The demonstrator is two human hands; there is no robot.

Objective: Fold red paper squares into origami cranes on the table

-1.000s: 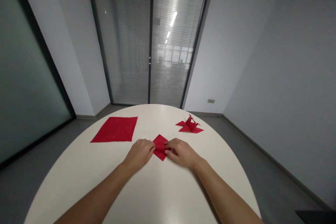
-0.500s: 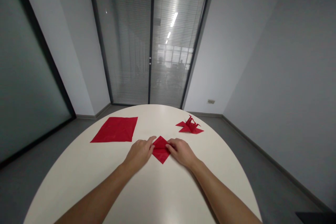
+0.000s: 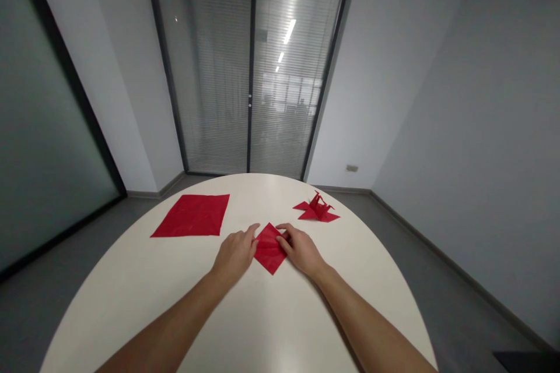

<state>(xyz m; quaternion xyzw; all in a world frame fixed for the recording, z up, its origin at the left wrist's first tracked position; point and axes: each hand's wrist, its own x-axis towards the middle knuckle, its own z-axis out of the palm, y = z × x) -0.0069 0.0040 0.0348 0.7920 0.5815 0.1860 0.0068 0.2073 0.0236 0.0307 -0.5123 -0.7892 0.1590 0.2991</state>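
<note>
The red paper diamond point(image 3: 269, 253) is lying on the table point(image 3: 227, 326) between both hands, looking flatter than a second ago; its middle fold is apparently opening out. Left hand point(image 3: 234, 252) is thumbing one corner, index spread wide; right hand point(image 3: 303, 252) is touching the opposite edge, pinch unclear. No container is showing.

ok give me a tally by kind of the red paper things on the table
Flat red sheet: 1
Creased red paper diamond: 1
Red origami cluster: 1 (counted as one; I can't tell whether it is one figure or several)
Total: 3
</note>
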